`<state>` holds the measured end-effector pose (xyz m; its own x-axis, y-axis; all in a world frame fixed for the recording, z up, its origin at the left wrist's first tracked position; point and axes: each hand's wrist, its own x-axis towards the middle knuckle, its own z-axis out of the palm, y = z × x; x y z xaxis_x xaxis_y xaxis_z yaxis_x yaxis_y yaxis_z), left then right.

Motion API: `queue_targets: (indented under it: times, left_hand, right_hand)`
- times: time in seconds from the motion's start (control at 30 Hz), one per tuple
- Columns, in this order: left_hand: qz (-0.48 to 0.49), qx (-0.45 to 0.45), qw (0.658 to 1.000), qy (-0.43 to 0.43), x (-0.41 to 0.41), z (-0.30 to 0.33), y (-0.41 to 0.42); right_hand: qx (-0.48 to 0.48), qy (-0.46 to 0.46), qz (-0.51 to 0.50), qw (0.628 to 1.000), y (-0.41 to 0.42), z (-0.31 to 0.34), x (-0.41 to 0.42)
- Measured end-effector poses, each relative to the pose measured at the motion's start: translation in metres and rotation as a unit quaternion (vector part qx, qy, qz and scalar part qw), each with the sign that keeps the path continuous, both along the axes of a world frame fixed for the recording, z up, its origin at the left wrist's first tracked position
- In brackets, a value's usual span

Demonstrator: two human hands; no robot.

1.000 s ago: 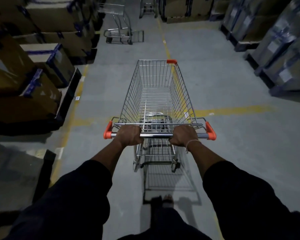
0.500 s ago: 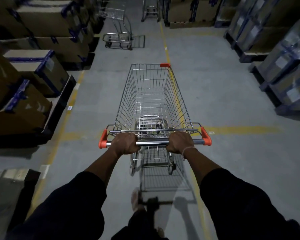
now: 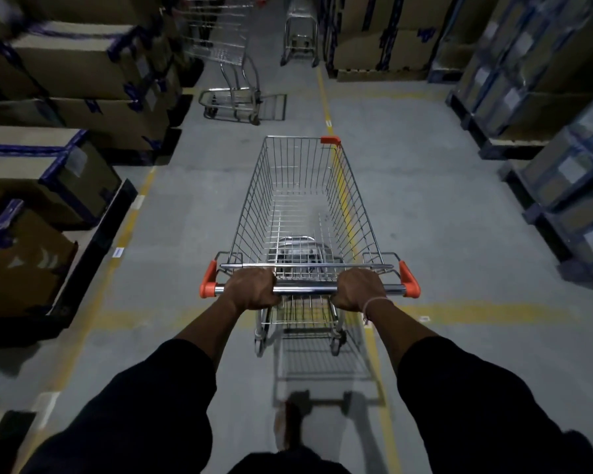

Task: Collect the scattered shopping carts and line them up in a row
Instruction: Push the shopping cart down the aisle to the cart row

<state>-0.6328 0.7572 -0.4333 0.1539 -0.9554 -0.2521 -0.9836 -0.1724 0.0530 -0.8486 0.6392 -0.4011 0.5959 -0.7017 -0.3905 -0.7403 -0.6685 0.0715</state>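
Note:
An empty wire shopping cart point(image 3: 305, 206) with orange corner caps stands right in front of me in a warehouse aisle. My left hand point(image 3: 252, 289) is closed around the left part of its chrome handle bar. My right hand point(image 3: 360, 289), with a thin band at the wrist, grips the bar's right part. A second cart point(image 3: 226, 77) stands ahead on the left beside the boxes, side-on to me. Further back in the centre a third cart point(image 3: 300, 39) is partly cut off by the frame's top.
Stacked cardboard boxes with blue tape point(image 3: 65, 107) on black pallets line the left side. Wrapped pallets point(image 3: 562, 131) line the right. More boxes point(image 3: 380, 39) stand at the far end. Yellow lines point(image 3: 486, 314) mark the grey concrete floor.
I have walked forward with the cart; the boxes have slid back on both sides and the two carts ahead are closer. Both hands keep the same grip on the handle.

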Motion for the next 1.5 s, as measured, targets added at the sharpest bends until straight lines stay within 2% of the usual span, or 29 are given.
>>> queue_targets:
  times: [0.33,0.77,1.03,1.13,1.5]
  left_hand:
    - [-0.030,0.001,0.999,-0.021,0.077,0.005,-0.172]
    - [0.044,-0.026,0.999,-0.013,0.159,0.010,-0.436]
    - [0.086,-0.023,0.996,-0.023,0.203,0.007,-0.549]
    - [0.108,-0.013,0.994,-0.003,0.226,0.007,-0.588]
    - [0.153,-0.010,0.988,0.001,0.348,0.009,-0.740]
  right_hand:
    - [-0.002,-0.024,-0.001,1.000,-0.168,-0.002,0.072]
    - [-0.006,-0.040,0.035,0.999,-0.454,-0.006,0.169]
    - [0.000,-0.031,0.092,0.995,-0.585,0.002,0.225]
    - [0.004,-0.026,0.110,0.994,-0.629,0.001,0.252]
    - [-0.015,-0.043,0.148,0.988,-0.798,-0.004,0.389]
